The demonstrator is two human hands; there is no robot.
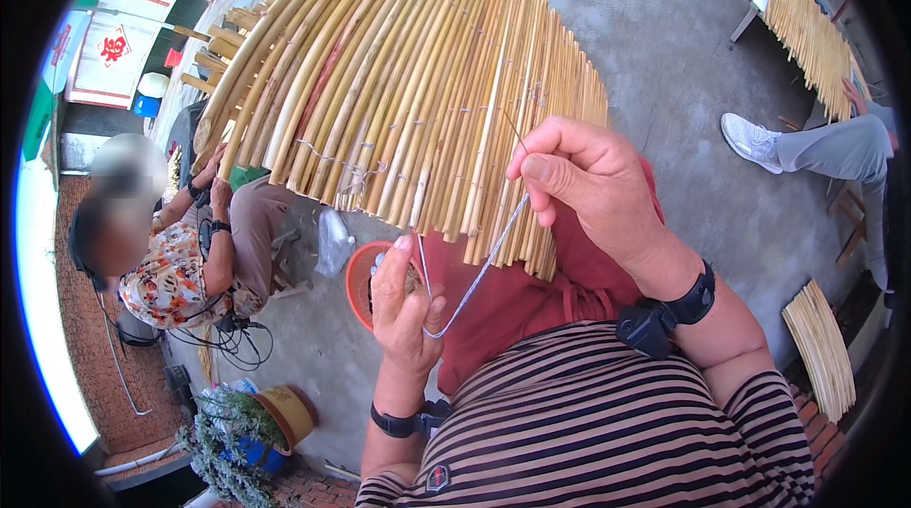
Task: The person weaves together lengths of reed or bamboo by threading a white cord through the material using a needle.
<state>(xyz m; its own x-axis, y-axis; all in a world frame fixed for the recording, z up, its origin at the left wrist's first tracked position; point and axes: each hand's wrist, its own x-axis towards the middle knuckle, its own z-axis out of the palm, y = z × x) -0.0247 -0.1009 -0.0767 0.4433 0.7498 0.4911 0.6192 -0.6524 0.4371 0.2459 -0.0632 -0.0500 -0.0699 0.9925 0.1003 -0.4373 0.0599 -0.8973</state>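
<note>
Writing 1st: red characters on a diamond motif [113, 48] on a white panel, upper L of view; small badge [437, 479] on the front of the striped shirt [607, 413], lettering too small to read.

Arms: both forearms come up from the lower edge, elbows bent, black wristbands on both. R hand [590, 181] is raised approx. chest-front, just over the R part of the reed mat [408, 100], back of hand & thumb facing the cam. L hand [403, 304] is lower, palm turned inward, index pointing up at the mat's near edge.

Fingers: R thumb & index pinched tight on a thin dark needle [513, 130], tip pointing up-L; other R fingers curled under. L thumb & index tips stand apart, narrow gap; pale cord [489, 266] runs down from the mat edge past the L thumb, loops below, then up to R fingers. Can't tell if L fingers grip it.

Mat fans out in front of the person, near edge over the red trousers [484, 309], w/ small stitches across the reeds. Orange basket [357, 285] partly behind L hand. Co-worker [171, 271] in floral top sits at L, hands at mat's far-L edge.
</note>
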